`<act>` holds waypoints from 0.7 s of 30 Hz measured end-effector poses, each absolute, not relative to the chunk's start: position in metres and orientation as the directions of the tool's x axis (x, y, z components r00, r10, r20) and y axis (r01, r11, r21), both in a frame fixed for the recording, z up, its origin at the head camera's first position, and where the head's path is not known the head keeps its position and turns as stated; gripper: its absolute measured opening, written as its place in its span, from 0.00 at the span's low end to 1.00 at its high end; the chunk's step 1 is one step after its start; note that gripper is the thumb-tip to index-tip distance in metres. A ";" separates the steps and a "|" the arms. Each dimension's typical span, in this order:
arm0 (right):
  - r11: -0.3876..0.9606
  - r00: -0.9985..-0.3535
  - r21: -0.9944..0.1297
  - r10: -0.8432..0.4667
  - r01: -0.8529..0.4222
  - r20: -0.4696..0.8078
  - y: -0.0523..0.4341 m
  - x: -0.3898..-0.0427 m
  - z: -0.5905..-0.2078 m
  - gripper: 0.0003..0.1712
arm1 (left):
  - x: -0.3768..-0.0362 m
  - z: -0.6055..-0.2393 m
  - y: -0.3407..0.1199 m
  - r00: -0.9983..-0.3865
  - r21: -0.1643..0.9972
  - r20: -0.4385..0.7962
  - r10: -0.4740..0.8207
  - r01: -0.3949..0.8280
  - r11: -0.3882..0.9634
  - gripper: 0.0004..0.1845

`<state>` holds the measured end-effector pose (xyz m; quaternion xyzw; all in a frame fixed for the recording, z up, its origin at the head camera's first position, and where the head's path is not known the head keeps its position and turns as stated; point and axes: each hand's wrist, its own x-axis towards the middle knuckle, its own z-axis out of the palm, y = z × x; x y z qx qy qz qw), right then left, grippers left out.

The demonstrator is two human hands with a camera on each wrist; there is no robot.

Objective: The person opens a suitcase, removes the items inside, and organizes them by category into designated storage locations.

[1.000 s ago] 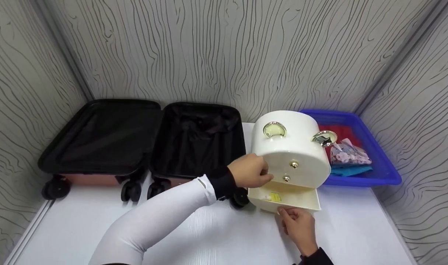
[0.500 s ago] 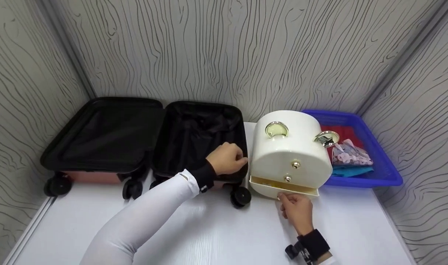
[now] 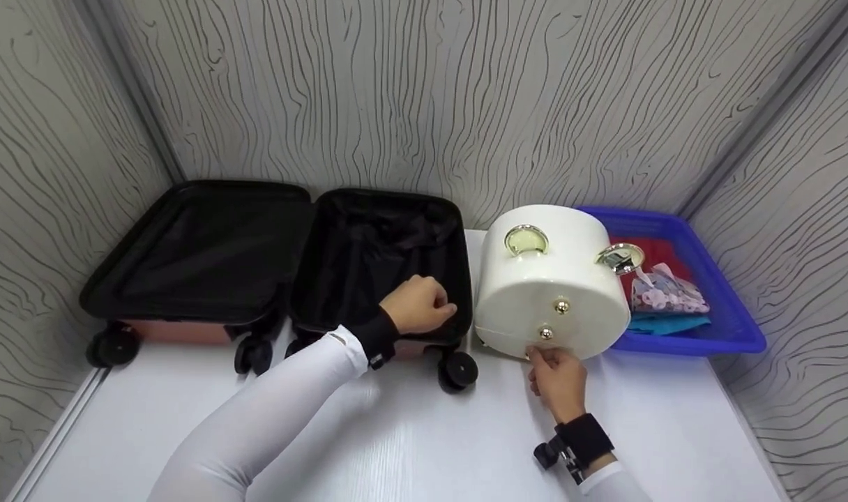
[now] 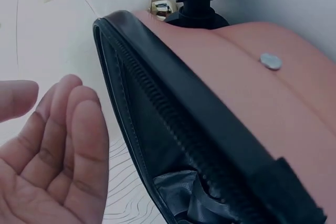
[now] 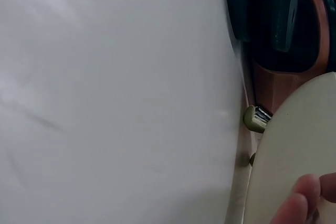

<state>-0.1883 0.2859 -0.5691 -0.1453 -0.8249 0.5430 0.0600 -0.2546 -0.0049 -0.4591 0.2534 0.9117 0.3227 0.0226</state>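
Hands worked at two neighbouring things on a white worktop (image 3: 424, 432). To the right of middle sat a cream, rounded drawer box (image 3: 553, 279), its flat front facing the person, with two small gold knobs one above the other and two ring handles on top. The lower drawer looked flush with the front. The right hand (image 3: 558, 380) was at the bottom edge of that front, just below the lower knob (image 3: 546, 334), fingertips touching the box; the wrist view showed only a fingertip (image 5: 299, 203) against the cream face, so whether the fingers pinched anything could not be told. The box lay directly ahead of this hand, away from the person, and this hand was the nearer of the two.

Left of the box, an open suitcase (image 3: 270, 258) lay flat with both black-lined halves up, its long axis running left to right, wheels toward the person. The left hand (image 3: 418, 307) hovered over the near edge of the right half, fingers loosely curled and holding nothing.

Behind the box to the right, a blue tray (image 3: 717, 328) held red and teal cloth and a small bag.
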 end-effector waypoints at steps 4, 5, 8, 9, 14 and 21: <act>0.366 -0.955 -0.917 0.293 0.159 -0.048 0.286 -0.195 -0.568 0.16 | -0.252 -0.460 -0.010 -0.869 0.617 0.124 0.479 0.446 0.648 0.21; 0.364 -0.956 -0.918 0.288 0.155 -0.047 0.285 -0.197 -0.568 0.16 | -0.251 -0.460 -0.011 -0.868 0.619 0.123 0.480 0.446 0.647 0.21; 0.366 -0.962 -0.918 0.270 0.149 -0.049 0.286 -0.203 -0.565 0.16 | -0.248 -0.462 -0.017 -0.870 0.621 0.119 0.479 0.442 0.647 0.20; 0.373 -0.963 -0.916 0.266 0.149 -0.049 0.286 -0.206 -0.565 0.16 | -0.247 -0.462 -0.019 -0.870 0.619 0.121 0.479 0.443 0.648 0.20; 0.401 -0.965 -0.902 0.256 0.161 -0.058 0.285 -0.221 -0.561 0.15 | -0.241 -0.459 -0.029 -0.873 0.627 0.141 0.468 0.444 0.640 0.18; 0.413 -0.966 -0.895 0.250 0.169 -0.067 0.283 -0.242 -0.559 0.15 | -0.231 -0.456 -0.038 -0.871 0.647 0.210 0.444 0.464 0.605 0.18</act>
